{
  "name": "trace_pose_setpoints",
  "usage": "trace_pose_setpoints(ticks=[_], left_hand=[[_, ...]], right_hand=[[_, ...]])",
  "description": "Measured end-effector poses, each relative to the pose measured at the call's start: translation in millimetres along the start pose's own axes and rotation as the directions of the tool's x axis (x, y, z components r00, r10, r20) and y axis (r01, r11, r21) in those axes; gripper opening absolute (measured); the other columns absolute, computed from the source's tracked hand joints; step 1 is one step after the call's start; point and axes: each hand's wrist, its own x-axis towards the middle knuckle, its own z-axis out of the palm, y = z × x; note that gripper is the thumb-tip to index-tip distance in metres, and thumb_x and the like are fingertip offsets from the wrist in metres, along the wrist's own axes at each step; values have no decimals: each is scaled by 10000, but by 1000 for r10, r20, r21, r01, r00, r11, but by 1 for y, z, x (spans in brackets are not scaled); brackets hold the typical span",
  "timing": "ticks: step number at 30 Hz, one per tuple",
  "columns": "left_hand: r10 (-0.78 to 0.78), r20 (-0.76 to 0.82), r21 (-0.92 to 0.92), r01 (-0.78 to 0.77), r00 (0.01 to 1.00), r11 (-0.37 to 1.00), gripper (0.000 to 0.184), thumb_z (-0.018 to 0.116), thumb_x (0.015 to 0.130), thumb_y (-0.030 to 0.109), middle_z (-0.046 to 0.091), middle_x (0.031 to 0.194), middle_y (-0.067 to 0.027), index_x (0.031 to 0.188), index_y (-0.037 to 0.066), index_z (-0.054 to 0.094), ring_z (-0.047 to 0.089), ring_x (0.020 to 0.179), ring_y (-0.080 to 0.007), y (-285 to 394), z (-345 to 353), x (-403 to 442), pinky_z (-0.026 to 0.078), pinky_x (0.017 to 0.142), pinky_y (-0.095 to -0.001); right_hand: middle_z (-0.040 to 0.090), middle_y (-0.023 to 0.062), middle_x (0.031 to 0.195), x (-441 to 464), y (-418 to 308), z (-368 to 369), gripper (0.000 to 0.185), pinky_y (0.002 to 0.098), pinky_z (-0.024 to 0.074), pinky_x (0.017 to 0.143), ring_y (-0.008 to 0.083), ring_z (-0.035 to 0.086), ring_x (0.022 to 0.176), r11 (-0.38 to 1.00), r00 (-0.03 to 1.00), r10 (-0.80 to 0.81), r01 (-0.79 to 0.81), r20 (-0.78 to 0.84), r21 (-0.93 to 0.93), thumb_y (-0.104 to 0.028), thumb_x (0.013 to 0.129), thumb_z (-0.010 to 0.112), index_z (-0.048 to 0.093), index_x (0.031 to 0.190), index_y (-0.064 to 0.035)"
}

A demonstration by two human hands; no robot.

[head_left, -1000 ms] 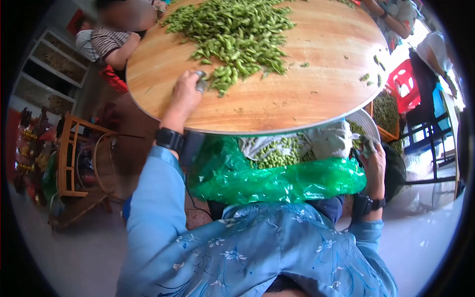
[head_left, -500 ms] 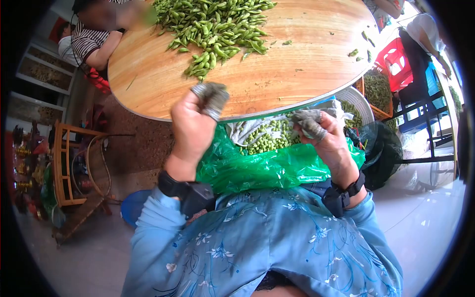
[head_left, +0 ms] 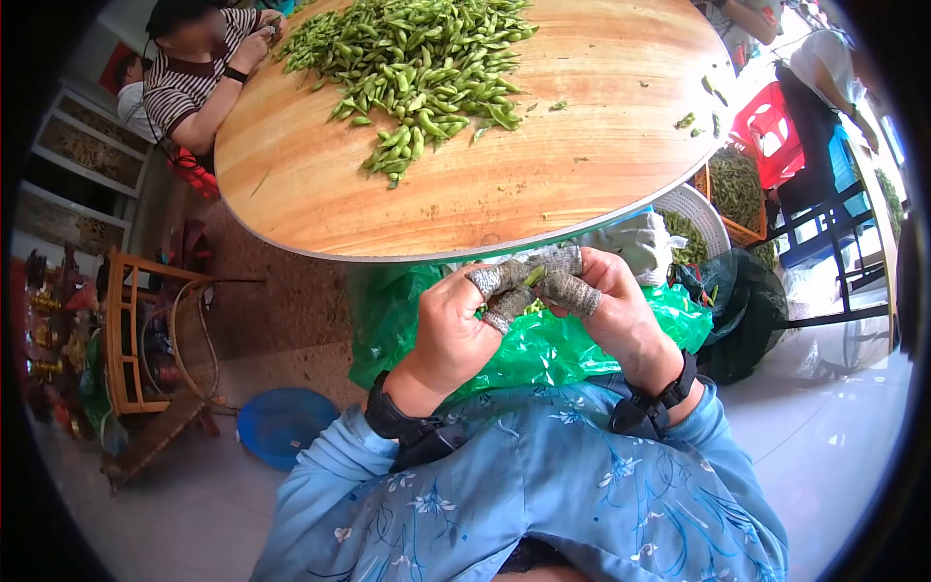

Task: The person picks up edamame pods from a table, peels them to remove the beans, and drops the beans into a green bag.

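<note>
While both hands [head_left: 452,328] pinch it, the pod [head_left: 534,276] slants lengthwise, forward and right.

This looks like an indoor room given over to food handwork — home or shop, I cannot tell. A big round wooden bench [head_left: 495,204] carries heaped green pods [head_left: 427,68], with a seated person [head_left: 184,82] at its left edge. Right of the bench stand an orange crate [head_left: 746,234] of more pods and a red plastic chair [head_left: 787,145]; left of it, a wooden chair [head_left: 114,335] — household-like — on hard flooring.
</note>
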Motion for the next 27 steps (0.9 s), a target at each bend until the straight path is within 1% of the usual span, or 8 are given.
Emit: trace_pose_setpoints(ticks=[4,6,13,15,19,22,24,27], left_hand=[[62,-31,41,-61,998,997,215,675,663,4,617,811,-101,865,-5,602,605,723,-164,0,1,0,478,644,-255],[122,17,95,-123,992,988,233,675,651,-3,613,817,-112,872,-3,601,609,727,-197,0,1,0,480,650,-267],[111,21,105,-113,994,988,236,664,648,-10,610,825,-126,875,-1,598,611,736,-221,0,0,1,483,653,-280],[130,1,118,-129,992,985,241,659,651,-9,609,822,-128,883,0,596,611,735,-224,0,1,1,483,651,-281],[141,-2,132,-139,990,982,238,654,648,-11,608,817,-131,878,0,595,610,725,-234,2,2,1,482,647,-284],[121,5,127,-120,993,985,218,622,616,0,592,840,-147,830,4,581,579,760,-302,1,2,0,471,661,-348],[127,29,135,-130,991,982,241,605,600,-7,586,851,-155,839,0,572,572,776,-316,-1,2,-1,467,677,-365],[199,13,209,-197,980,958,216,639,613,-15,584,760,-138,819,2,575,586,677,-283,-5,4,-1,471,603,-321]], right_hand=[[569,-33,813,-2,0,0,221,177,372,593,25,468,682,1000,1000,-6,6,-4,-12,-194,802,590,558,935,-21],[567,-34,798,-2,-1,1,205,179,372,592,26,465,674,1000,1000,-24,24,-17,0,-184,801,591,560,925,-23],[567,-36,788,-1,4,-2,190,179,369,578,26,466,664,999,999,-44,44,-9,-4,-178,795,599,569,911,-30],[589,16,775,-2,0,1,198,191,385,570,65,497,645,999,998,-33,34,-54,16,-147,758,623,577,889,-5],[586,19,768,-3,0,1,183,193,382,566,66,493,640,999,998,-37,38,-54,18,-140,765,615,577,880,-3],[583,20,762,-2,2,1,166,194,382,567,66,492,641,999,998,-34,35,-52,22,-133,773,606,576,873,-4],[555,-47,748,-1,2,1,151,169,336,534,16,434,616,998,998,-60,59,-19,-22,-146,803,581,572,893,-25],[558,-44,753,0,2,2,131,175,345,542,23,444,626,999,999,-32,31,-33,-37,-121,804,573,572,890,-22]])
